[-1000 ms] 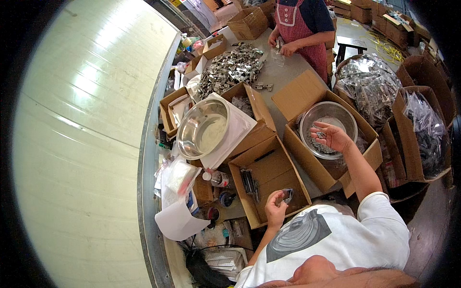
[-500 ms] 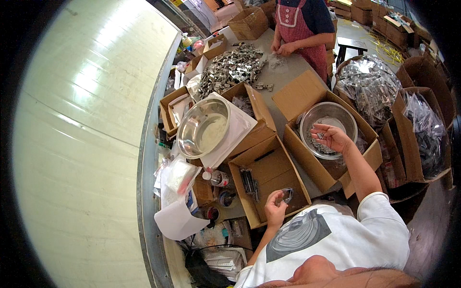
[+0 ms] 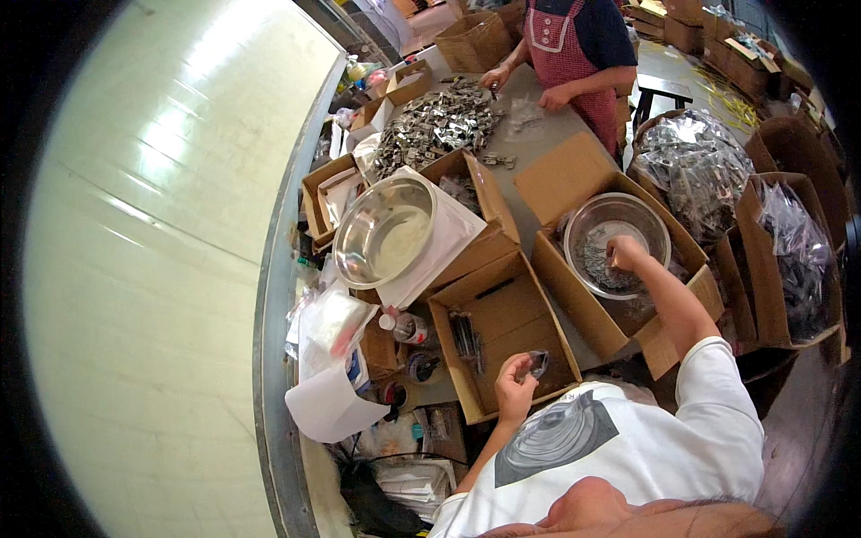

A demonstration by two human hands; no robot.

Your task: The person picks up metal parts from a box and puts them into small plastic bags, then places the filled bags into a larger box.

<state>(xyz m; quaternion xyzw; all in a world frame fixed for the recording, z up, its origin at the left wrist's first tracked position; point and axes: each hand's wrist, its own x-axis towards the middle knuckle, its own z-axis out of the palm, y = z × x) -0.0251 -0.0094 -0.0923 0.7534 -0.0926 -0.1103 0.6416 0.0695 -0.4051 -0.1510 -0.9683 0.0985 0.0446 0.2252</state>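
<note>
Left hand (image 3: 516,389) pinching a small clear plastic bag (image 3: 539,363) above an open brown cardboard box (image 3: 529,325), right hand (image 3: 626,254) down inside a round silver metal bowl (image 3: 657,229), over small loose silver metal pieces (image 3: 593,260), whether its fingertips are pinching any I cannot tell

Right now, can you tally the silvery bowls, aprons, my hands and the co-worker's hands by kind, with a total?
Silvery bowls: 2
Checked apron: 1
Your left hand and right hand: 2
Co-worker's hands: 2
Total: 7
</note>
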